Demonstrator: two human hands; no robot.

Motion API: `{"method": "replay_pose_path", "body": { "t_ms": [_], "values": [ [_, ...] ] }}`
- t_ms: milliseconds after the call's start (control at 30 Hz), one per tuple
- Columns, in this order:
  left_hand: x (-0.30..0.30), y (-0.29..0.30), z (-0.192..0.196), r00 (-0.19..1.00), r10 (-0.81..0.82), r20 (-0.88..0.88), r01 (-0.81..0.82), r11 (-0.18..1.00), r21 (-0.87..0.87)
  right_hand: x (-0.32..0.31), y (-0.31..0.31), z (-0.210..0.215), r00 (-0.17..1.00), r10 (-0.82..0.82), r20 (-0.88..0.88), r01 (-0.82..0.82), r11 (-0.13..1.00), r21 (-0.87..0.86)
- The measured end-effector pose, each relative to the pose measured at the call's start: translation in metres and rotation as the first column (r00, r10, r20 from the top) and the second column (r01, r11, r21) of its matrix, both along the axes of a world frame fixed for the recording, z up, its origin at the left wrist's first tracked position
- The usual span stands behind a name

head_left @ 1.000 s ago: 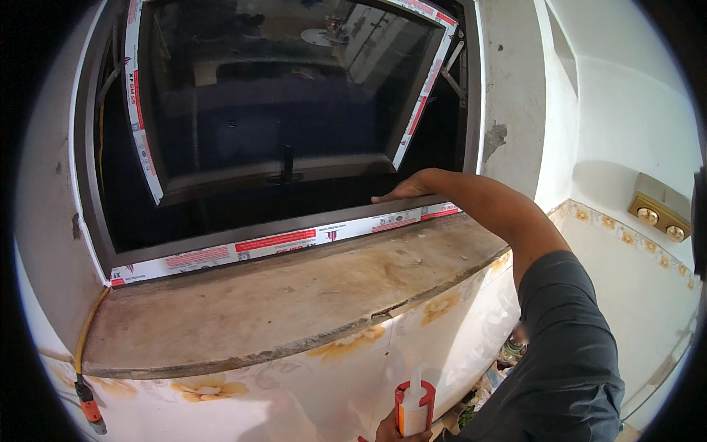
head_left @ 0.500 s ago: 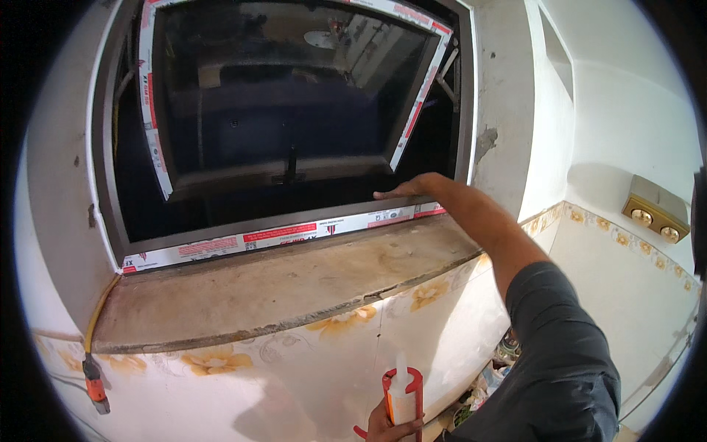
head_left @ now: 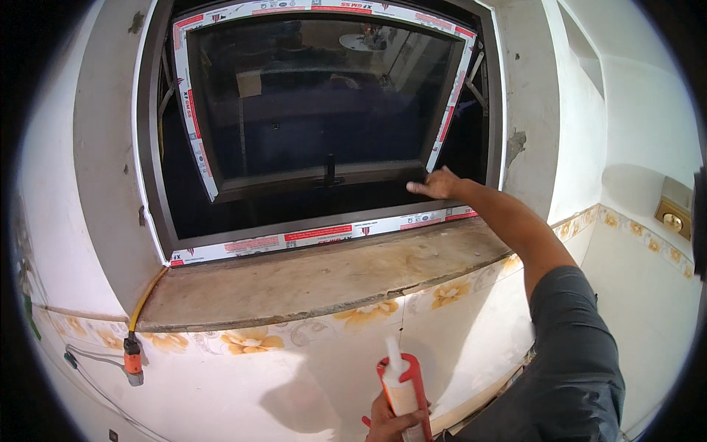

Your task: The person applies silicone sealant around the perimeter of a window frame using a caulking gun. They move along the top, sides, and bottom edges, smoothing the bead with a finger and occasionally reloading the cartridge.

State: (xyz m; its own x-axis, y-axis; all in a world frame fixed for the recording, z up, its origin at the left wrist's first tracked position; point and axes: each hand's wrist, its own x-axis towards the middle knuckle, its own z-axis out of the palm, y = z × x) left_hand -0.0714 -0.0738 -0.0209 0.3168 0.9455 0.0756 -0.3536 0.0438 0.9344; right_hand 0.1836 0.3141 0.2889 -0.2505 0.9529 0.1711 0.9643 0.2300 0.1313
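A caulking gun [head_left: 403, 398] with a red frame, a white cartridge and a pale nozzle pointing up is in my left hand [head_left: 394, 423], whose fingers wrap round it at the lower edge. My right arm reaches across to the window [head_left: 309, 110]. My right hand [head_left: 438, 184] is open and holds nothing, its thumb apart, in front of the lower right corner of the tilted sash. Whether it touches anything I cannot tell. The dark-glass sash is edged with white and red protective tape [head_left: 193, 121]. Similar tape runs along the bottom of the brown outer frame [head_left: 243, 230].
Below the window lies a rough stone sill [head_left: 309, 283] with a chipped front edge. A yellow cable [head_left: 147, 295] with an orange and grey connector [head_left: 132, 365] hangs at its left end. A gold lamp unit [head_left: 674, 214] is on the right wall.
My right hand has lifted from the lower frame toward the sash corner. My view has shifted left, so the window sits farther right. The caulking gun stays in my left hand.
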Motion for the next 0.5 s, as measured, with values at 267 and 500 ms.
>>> {"method": "replay_pose_path", "body": {
  "t_ms": [267, 500],
  "values": [
    [-0.011, 0.034, 0.086, 0.887, 0.006, 0.463, -0.207, 0.900, 0.384, -0.038, -0.131, 0.035, -0.216, 0.116, -0.969, -0.873, 0.422, 0.245],
    [0.011, 0.053, 0.127, 0.828, -0.023, 0.560, -0.292, 0.836, 0.465, -0.022, -0.221, -0.003, -0.327, -0.006, -0.945, -0.882, 0.361, 0.303]
  ]
}}
